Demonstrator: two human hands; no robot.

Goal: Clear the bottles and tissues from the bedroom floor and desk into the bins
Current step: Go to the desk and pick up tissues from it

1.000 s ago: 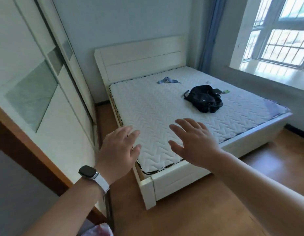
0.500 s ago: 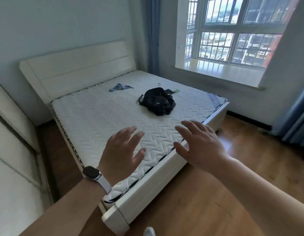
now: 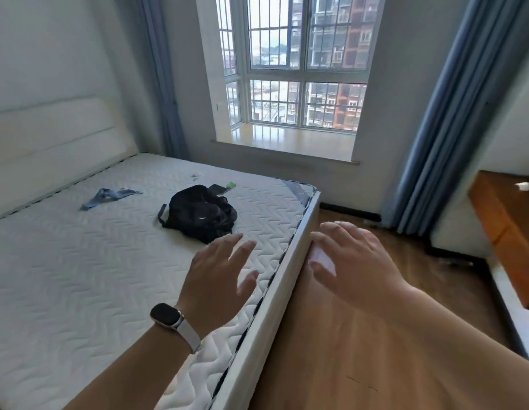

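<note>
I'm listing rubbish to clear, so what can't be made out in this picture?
- Desk, head view: cut off by the right edge; the white scrap on it is too blurred to name.
- Small bits behind the black bag: too small.
- Floor: partly hidden by the right hand.
- Bins: none in view.

- A big bed (image 3: 272,294) with a bare white mattress (image 3: 79,276) fills the left side.
- A black backpack (image 3: 199,213) lies on the mattress, near the far end.
- A blue bit of cloth (image 3: 107,196) lies on the mattress, left of the backpack.
- A small green thing (image 3: 231,184) sits just behind the backpack.
- The white headboard (image 3: 50,143) stands against the wall.
- A window (image 3: 295,63) with bars lets in light over a shiny sill (image 3: 286,137).
- Blue curtains (image 3: 452,119) hang on the right.
- The floor (image 3: 375,365) is brown wood.
</note>
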